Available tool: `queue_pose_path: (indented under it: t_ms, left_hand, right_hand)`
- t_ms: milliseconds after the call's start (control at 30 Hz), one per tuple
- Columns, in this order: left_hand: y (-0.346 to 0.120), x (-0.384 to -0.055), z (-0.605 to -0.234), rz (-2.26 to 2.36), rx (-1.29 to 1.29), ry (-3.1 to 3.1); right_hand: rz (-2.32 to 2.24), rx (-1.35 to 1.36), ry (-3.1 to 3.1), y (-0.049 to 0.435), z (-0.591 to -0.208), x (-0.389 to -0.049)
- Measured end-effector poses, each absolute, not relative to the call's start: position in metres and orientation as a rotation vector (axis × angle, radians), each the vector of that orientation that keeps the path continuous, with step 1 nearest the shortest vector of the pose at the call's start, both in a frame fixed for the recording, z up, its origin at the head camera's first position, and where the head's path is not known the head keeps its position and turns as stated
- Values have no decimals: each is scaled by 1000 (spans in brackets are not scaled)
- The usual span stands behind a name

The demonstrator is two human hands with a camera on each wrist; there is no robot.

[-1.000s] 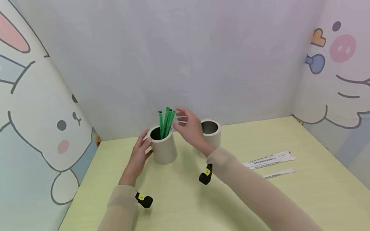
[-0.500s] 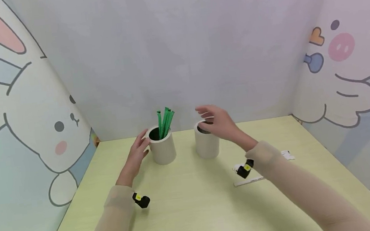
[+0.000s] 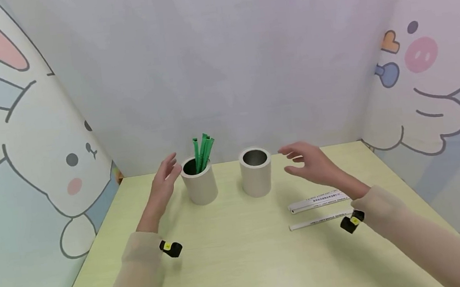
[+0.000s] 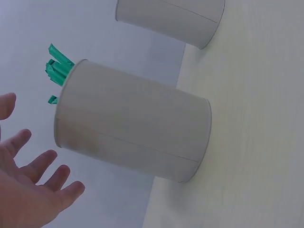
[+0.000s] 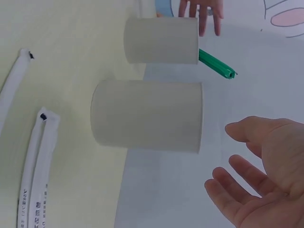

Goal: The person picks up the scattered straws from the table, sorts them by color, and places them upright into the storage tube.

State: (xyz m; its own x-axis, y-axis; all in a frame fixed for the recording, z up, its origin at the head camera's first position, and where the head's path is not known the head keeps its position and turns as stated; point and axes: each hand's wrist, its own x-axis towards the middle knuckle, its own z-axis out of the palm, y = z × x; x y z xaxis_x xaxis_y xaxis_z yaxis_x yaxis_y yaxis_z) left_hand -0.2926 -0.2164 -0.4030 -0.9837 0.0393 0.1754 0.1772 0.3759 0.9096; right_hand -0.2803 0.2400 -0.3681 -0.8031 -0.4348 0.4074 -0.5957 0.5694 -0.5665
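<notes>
Two off-white cylindrical cups stand upright side by side toward the back of the table. Several green wrapped sticks lean inside the left cup; the right cup shows a bare dark inside. My left hand is just left of the left cup's rim, fingers spread, and the left wrist view shows a gap between fingers and cup. To the right of the right cup hovers my right hand, its fingers loosely bent and holding nothing. Several white paper-wrapped sticks with black print lie below it, partly behind the right forearm.
The pale yellow table ends at a grey cloth wall close behind the cups. Side panels with a cartoon rabbit and a cartoon pig flank it. One white stick lies apart, nearer the front.
My right hand has moved right, from beside the green sticks past the right cup to above the white sticks. My left hand has drawn slightly left, away from the left cup.
</notes>
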Motion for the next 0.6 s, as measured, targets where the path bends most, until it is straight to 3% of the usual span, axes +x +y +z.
queue_pose_path:
  t_ms: [333, 600]
  left_hand:
    - [-183, -270, -372, -1584, -456, -2412]
    - [-138, -267, -380, -1629, -607, -2421]
  right_hand:
    - [943, 838, -2640, 283, -385, -258]
    - [889, 861, -2627, 305, -399, -245]
